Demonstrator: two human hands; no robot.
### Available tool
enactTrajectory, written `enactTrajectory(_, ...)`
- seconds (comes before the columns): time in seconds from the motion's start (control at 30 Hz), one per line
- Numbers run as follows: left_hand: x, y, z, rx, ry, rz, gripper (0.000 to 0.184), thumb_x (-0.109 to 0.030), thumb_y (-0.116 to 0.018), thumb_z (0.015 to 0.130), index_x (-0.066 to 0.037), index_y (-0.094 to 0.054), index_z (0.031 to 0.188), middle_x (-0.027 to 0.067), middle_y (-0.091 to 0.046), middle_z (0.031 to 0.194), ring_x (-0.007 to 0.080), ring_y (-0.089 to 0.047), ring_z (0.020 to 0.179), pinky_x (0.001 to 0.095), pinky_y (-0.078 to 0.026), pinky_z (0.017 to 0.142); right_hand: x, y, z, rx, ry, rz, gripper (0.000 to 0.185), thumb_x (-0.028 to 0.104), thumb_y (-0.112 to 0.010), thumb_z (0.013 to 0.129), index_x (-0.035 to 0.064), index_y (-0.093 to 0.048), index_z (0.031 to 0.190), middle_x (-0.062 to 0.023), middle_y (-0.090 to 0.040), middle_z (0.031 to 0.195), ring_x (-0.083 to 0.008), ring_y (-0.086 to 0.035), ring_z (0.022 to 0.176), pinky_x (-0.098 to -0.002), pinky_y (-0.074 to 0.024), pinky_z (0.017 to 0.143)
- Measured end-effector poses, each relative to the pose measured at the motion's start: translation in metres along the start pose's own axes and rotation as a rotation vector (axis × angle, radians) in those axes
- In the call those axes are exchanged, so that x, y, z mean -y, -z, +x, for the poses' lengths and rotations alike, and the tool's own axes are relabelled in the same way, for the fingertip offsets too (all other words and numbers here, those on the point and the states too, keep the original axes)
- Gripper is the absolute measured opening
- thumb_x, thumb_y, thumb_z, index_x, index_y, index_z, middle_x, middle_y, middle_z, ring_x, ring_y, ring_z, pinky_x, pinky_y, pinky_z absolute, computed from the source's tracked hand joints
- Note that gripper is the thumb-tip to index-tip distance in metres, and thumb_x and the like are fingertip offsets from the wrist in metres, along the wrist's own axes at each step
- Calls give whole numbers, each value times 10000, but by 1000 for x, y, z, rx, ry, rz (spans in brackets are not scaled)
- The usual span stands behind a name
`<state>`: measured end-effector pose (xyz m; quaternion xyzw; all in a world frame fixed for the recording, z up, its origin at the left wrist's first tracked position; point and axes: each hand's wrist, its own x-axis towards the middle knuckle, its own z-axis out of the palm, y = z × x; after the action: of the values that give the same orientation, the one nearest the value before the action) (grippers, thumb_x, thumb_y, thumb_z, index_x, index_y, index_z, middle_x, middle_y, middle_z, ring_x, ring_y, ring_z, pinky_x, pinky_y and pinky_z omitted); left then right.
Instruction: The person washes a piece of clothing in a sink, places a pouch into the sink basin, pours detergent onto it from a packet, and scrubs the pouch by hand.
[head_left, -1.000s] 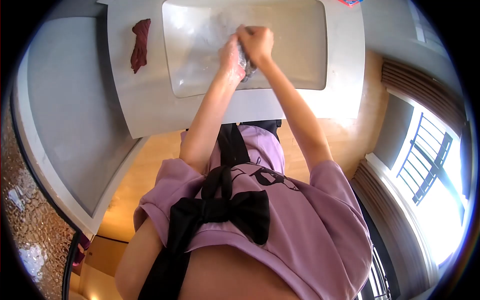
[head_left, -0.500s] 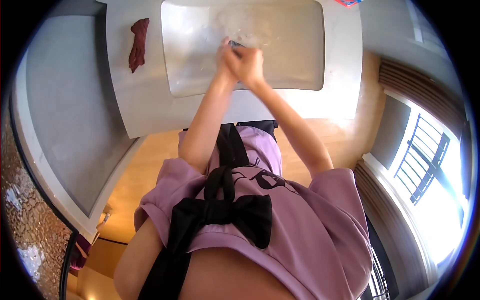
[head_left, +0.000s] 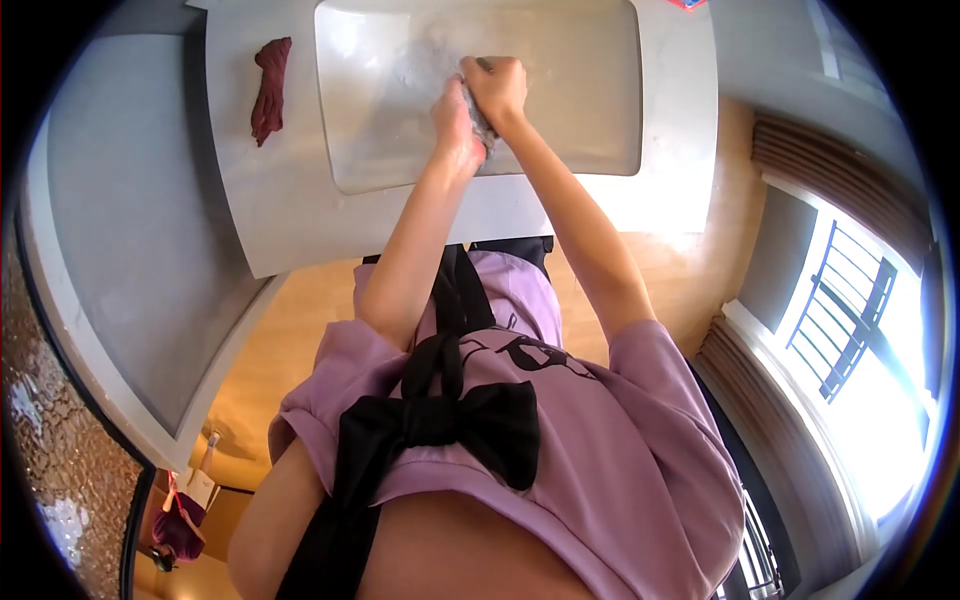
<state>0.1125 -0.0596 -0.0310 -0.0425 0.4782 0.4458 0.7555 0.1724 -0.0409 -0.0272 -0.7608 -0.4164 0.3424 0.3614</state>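
Both hands are together over the left-centre part of a pale sink basin (head_left: 570, 120). A wet, soapy grey cloth (head_left: 481, 122) is pressed between them, mostly hidden by the fingers. My left hand (head_left: 456, 122) lies along its left side, with suds on the wrist. On the right side my right hand (head_left: 497, 87) is closed in a fist over the upper part of the cloth. Cloudy, sudsy water shows around the hands. A twisted dark red cloth (head_left: 271, 92) rests on the counter left of the basin.
The white counter (head_left: 670, 150) surrounds the basin, with a red and blue item (head_left: 688, 3) at its top edge. A grey panel (head_left: 140, 200) stands at left, a barred window (head_left: 850, 310) at right. At lower left, a person (head_left: 178, 525) is partly visible.
From a low, tightly clasped position half a second ago, my right hand has moved up and forward along the cloth. More of the person at lower left shows.
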Motion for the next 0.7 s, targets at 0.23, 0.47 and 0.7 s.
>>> enactTrajectory(0.23, -15, 41, 21, 580, 254, -257, 384, -419, -359, 845, -62, -497, 820, 69, -553, 820, 198, -555, 756, 358, -461, 673, 10, -3, -43, -12, 400, 7, 295, 287, -594, 663, 7, -599, 571, -206, -495, 519, -362, -532, 521, -364, -449, 532)
enactTrajectory(0.47, -5, 29, 22, 320, 173, -146, 341, -358, -331, 857, -64, -501, 879, 84, -541, 850, 197, -548, 770, 339, -460, 660, 9, 3, -21, 7, 301, -69, 344, 300, -592, 699, -22, -572, 578, -223, -463, 499, -270, -464, 428, -367, -425, 522)
enactTrajectory(0.7, -5, -1, 1, 138, 104, 19, 249, -322, -416, 841, -85, -486, 870, 58, -524, 816, 168, -533, 733, 346, -450, 622, -6, 10, 4, 28, 21, 63, 322, 226, -593, 718, -54, -530, 572, -143, -392, 435, -65, -365, 488, -294, -378, 449)
